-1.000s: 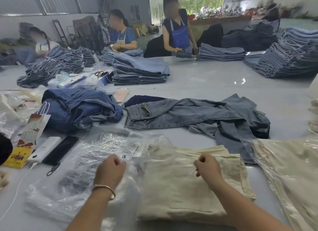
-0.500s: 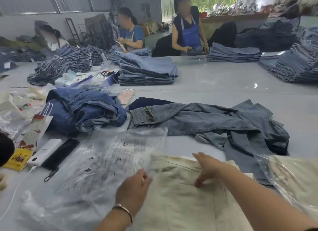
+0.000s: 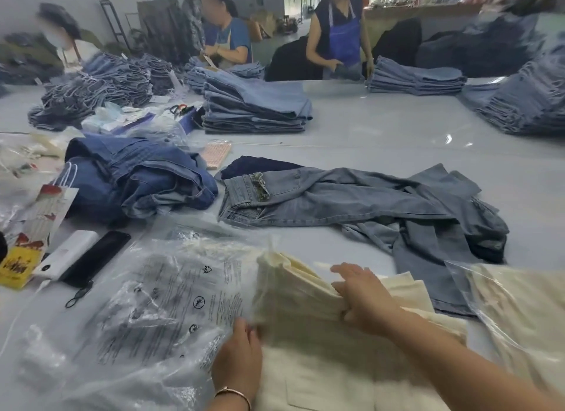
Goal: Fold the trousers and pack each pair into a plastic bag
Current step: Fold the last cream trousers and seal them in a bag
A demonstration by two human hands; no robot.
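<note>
White power bank [image 3: 65,254] beside black phone [image 3: 96,257].

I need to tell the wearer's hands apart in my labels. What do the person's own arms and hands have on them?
Both forearms are bare, with no sleeves in view and no gloves. The left hand has a thin metallic bangle round its wrist, gold or rose in tone. The right hand and its wrist carry no ring, watch or band that shows. Nails are too blurred to judge.

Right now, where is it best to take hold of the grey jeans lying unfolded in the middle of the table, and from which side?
Probably at the waistband, coming from the left end. The grey jeans lie with that band flat, straight and uncovered, pointing toward the blue denim heap, so a grip on both of its corners should lift them evenly. The legs at the right are crumpled over each other and would likely drag.
</note>
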